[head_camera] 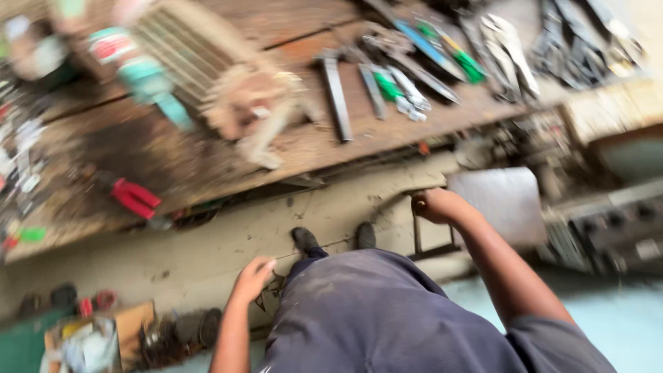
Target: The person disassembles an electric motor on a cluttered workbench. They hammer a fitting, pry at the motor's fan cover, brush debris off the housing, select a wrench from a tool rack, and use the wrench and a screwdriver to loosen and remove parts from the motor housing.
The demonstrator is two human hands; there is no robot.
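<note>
The view is blurred and looks down over my grey-blue clothes to my two dark shoes (304, 239) on the concrete floor. My right hand (434, 206) is closed in a fist at the top of a dark metal frame (417, 238), beside a grey square panel (494, 204). My left hand (254, 275) hangs lower at the left with fingers loosely apart, holding nothing, just above a tangle of dark wire (271, 293). In front of me runs a worn wooden workbench (311, 141).
On the bench lie red-handled pliers (135, 197), flat steel wrenches (336, 97), green-handled tools (469, 65), a finned motor part (200, 59) and a teal can (148, 79). A dark burner appliance (615, 224) stands right. A box of scrap (90, 342) sits bottom left.
</note>
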